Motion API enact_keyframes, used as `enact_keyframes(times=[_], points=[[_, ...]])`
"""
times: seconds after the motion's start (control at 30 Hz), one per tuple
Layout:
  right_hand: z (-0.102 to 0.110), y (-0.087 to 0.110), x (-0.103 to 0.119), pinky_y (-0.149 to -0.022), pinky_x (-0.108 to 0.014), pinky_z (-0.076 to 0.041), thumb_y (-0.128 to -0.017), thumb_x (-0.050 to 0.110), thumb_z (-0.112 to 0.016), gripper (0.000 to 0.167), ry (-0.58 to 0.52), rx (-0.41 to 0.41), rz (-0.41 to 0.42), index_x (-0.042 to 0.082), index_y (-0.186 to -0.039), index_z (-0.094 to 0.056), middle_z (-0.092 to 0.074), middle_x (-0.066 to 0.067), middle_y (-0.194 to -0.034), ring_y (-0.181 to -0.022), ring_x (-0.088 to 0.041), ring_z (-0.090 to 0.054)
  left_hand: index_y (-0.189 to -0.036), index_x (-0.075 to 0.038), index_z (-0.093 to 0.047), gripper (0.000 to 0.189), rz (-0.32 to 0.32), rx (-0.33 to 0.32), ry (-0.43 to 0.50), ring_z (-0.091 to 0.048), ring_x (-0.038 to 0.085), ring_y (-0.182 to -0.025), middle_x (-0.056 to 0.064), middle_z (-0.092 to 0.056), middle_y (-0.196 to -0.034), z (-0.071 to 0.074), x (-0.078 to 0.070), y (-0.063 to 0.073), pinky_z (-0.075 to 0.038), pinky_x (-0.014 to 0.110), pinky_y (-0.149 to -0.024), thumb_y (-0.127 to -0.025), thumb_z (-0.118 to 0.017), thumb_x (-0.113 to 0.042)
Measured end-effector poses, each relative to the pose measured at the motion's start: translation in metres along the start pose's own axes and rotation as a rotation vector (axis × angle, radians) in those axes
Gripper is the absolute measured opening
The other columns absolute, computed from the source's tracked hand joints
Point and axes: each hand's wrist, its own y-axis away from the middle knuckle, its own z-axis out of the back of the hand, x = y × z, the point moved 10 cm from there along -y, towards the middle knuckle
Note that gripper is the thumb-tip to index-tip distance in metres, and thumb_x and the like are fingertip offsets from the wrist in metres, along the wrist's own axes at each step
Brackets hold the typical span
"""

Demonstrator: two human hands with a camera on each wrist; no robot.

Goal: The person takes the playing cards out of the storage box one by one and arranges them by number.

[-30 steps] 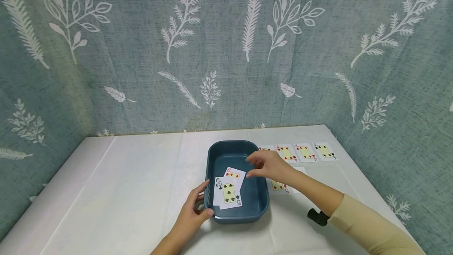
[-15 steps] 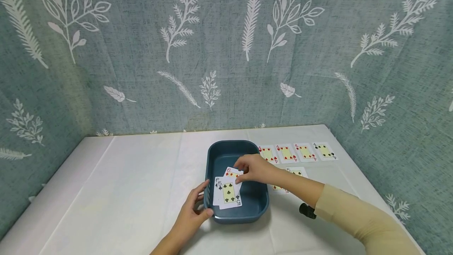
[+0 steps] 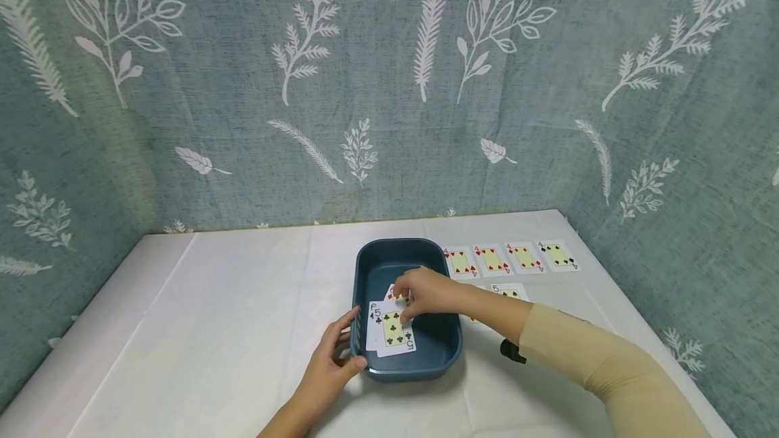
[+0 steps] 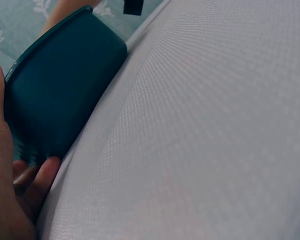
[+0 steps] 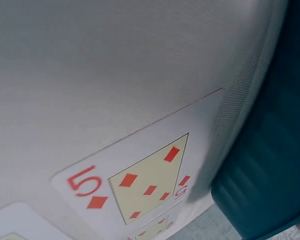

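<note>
A dark blue plastic tub (image 3: 377,375) stands on the table with several playing cards inside. On top lies a five of clubs (image 3: 395,342), partly covering a black six (image 3: 372,338) and a red six of diamonds (image 3: 390,293). My left hand (image 3: 328,360) grips the tub's near left corner, thumb at the front and fingers along the side wall (image 4: 60,95). My right hand (image 3: 429,291) reaches in over the cards, fingers bent and thumb over the five of clubs. A gap shows between thumb and fingertips. Whether they touch a card, I cannot tell.
Right of the tub, a row of fours ends with a four of spades (image 3: 558,256). In front of that row lie a five of spades (image 3: 510,291) and a five of diamonds (image 5: 145,175) close to the tub wall. Patterned curtain (image 3: 243,86) surrounds the table.
My right hand has moved left from the tub's right side to above the five of clubs, bringing the sleeve along. The left hand and the tub stay put.
</note>
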Motion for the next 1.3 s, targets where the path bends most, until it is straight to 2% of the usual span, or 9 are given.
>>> enact_keyframes(times=[0.23, 0.43, 0.63, 0.77, 0.97, 1.2, 1.3], points=[[-0.013, -0.011, -0.012, -0.063, -0.021, -0.041, -0.06, 0.036, -0.089, 0.049, 0.048, 0.067, -0.093, 0.009, -0.091, -0.064, -0.056, 0.002, -0.078, -0.071, -0.009, -0.048, -0.145, -0.018, -0.038, 0.074, 0.005, -0.004, -0.006, -0.054, 0.029, -0.113, 0.009, -0.044, -0.137, 0.001, -0.001, 0.001, -0.051, 0.026, -0.078, -0.08, -0.074, -0.01], [-0.023, -0.017, -0.016, -0.06, -0.022, -0.036, -0.059, 0.038, -0.09, 0.048, 0.056, 0.097, -0.155, 0.013, -0.082, -0.056, -0.049, 0.004, -0.074, -0.069, -0.01, -0.045, -0.144, -0.017, -0.038, 0.074, 0.006, -0.002, -0.002, -0.054, 0.03, -0.113, 0.011, -0.045, -0.136, 0.002, 0.0, 0.002, -0.051, 0.027, -0.076, -0.08, -0.074, -0.009], [-0.023, -0.018, -0.022, -0.059, -0.022, -0.036, -0.057, 0.034, -0.091, 0.05, 0.024, 0.076, -0.247, 0.012, -0.077, -0.051, -0.051, 0.002, -0.072, -0.066, -0.012, -0.047, -0.143, -0.026, -0.039, 0.073, 0.077, -0.007, -0.021, -0.054, 0.026, -0.114, 0.006, -0.044, -0.137, 0.003, 0.004, 0.003, -0.05, 0.025, -0.077, -0.081, -0.074, -0.015], [-0.022, -0.016, -0.024, -0.057, -0.022, -0.037, -0.056, 0.027, -0.092, 0.05, -0.039, 0.057, -0.295, 0.011, -0.078, -0.05, -0.053, 0.001, -0.072, -0.065, -0.011, -0.049, -0.143, -0.027, -0.039, 0.072, 0.087, -0.007, -0.016, -0.053, 0.025, -0.114, 0.006, -0.044, -0.137, 0.002, 0.004, 0.001, -0.05, 0.025, -0.077, -0.081, -0.074, -0.014], [-0.018, -0.016, -0.028, -0.055, -0.02, -0.04, -0.059, 0.017, -0.091, 0.043, -0.152, -0.011, -0.31, 0.008, -0.079, -0.053, -0.056, -0.001, -0.072, -0.064, -0.012, -0.051, -0.144, -0.023, -0.038, 0.073, 0.076, -0.001, -0.019, -0.053, 0.026, -0.114, 0.006, -0.043, -0.138, 0.0, 0.003, 0.0, -0.05, 0.024, -0.077, -0.082, -0.073, -0.014], [-0.009, -0.016, -0.029, -0.053, -0.021, -0.038, -0.061, 0.007, -0.089, 0.038, -0.167, -0.091, -0.3, 0.006, -0.082, -0.058, -0.056, -0.002, -0.07, -0.064, -0.013, -0.049, -0.145, -0.019, -0.037, 0.074, 0.034, 0.002, -0.011, -0.053, 0.029, -0.114, 0.009, -0.043, -0.139, -0.001, 0.001, -0.001, -0.051, 0.026, -0.075, -0.081, -0.073, -0.011], [-0.006, -0.014, -0.025, -0.051, -0.019, -0.037, -0.065, 0.005, -0.085, 0.033, -0.166, -0.105, -0.264, 0.006, -0.086, -0.06, -0.055, -0.001, -0.068, -0.06, -0.011, -0.048, -0.145, -0.019, -0.037, 0.074, 0.023, 0.004, -0.005, -0.053, 0.03, -0.114, 0.01, -0.042, -0.139, -0.001, 0.001, -0.001, -0.051, 0.026, -0.075, -0.081, -0.073, -0.01]])
